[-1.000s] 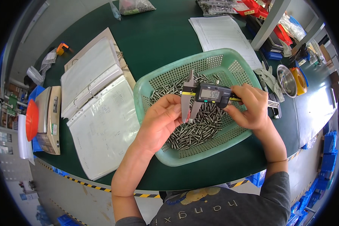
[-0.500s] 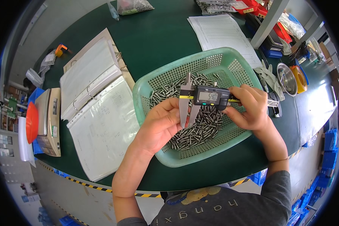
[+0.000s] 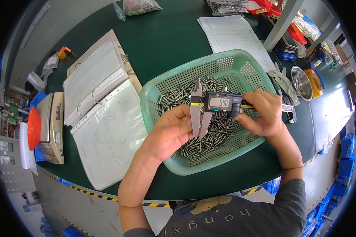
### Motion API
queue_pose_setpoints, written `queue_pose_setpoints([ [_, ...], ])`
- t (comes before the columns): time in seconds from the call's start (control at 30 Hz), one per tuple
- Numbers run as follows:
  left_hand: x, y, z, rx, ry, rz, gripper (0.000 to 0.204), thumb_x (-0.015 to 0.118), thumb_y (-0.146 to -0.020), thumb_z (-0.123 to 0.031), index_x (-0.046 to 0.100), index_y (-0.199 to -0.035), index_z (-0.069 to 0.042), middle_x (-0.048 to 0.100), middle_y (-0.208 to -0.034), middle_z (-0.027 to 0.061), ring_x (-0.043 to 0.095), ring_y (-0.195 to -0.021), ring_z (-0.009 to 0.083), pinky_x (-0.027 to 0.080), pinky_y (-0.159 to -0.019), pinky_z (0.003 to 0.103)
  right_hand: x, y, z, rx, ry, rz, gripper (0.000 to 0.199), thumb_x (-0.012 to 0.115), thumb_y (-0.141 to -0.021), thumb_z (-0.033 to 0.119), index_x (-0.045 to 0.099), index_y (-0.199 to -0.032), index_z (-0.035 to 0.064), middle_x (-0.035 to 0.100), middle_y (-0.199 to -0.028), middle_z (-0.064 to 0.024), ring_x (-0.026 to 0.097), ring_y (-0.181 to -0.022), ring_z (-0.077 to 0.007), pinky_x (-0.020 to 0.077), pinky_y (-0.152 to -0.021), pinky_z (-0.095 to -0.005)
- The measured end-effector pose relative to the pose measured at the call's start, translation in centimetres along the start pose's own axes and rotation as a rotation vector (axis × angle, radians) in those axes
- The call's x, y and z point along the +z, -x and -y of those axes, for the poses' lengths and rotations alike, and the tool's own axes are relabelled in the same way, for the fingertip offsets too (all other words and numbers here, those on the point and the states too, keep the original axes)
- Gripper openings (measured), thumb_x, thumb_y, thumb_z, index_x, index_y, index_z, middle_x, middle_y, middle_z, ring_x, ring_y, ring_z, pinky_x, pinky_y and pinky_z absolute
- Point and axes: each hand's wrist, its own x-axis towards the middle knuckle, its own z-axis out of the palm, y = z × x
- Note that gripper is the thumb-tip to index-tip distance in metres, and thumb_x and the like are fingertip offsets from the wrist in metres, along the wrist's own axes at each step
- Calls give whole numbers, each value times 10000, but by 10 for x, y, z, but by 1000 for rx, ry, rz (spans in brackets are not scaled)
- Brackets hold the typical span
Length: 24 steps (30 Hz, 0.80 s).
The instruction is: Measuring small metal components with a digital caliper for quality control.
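Note:
A digital caliper (image 3: 224,103) with a small lit display is held level above a green perforated plastic basket (image 3: 178,170). My right hand (image 3: 266,112) is closed around the caliper's beam at its right end, thumb below the display housing. My left hand (image 3: 167,132) pinches at the lower jaws, its fingertips partly behind them. What those fingertips hold is hidden by the jaws and too small to make out. The jaws stand slightly apart. Beneath, many small metal pins (image 3: 209,144) with slim shafts lie heaped in the basket.
Left of the basket lies an open ring binder (image 3: 106,136) with sleeved sheets, then a weighing scale (image 3: 52,128). Printed sheets (image 3: 235,35) lie behind the basket. On the right are a grey glove (image 3: 284,83), a metal bowl (image 3: 303,87) and a grey post (image 3: 284,25).
The caliper has shifted slightly to the right and its jaws sit a little closer together. The display reading has changed. Both hands keep nearly the same place.

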Motion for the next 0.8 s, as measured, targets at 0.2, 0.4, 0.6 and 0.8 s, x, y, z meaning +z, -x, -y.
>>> queue_pose_setpoints([
  [0.2, 15, -3, -6, -14, -52, -153, 191, 545, -891, -139, 527, -1031, -10, 592, -941, 83, 570, -878, 173, 452, -795, 302, -2, 1, -1, -1, 19, -7, 347, 758, -641, 308, 580, -749, 30, 510, -561, -64, 481, -417, -229, 367, -395, -309],
  [0.4, 30, -2, 7, 268, -1485, -362, 169, 636, -749, -107, 569, -847, 13, 549, -855, 109, 544, -835, 251, 420, -734, 357, 0, 6, -6, 26, 57, -36, 349, 756, -641, 320, 580, -742, 37, 512, -562, -61, 486, -419, -230, 365, -394, -311],
  [0.6, 34, 9, 21, 91, -2375, -269, 85, 617, -613, -62, 597, -676, -9, 508, -709, 96, 512, -744, 253, 394, -645, 345, 0, 2, -3, 70, 80, -49, 339, 754, -653, 314, 582, -752, 38, 534, -578, -69, 519, -440, -235, 385, -401, -312],
  [0.8, 30, 5, 20, 163, -2268, -273, 45, 594, -617, -39, 600, -656, -16, 512, -708, 76, 522, -712, 230, 412, -600, 356, 2, 2, -2, 176, 69, -40, 302, 765, -655, 254, 593, -779, 39, 565, -613, -76, 556, -485, -256, 427, -440, -326],
])
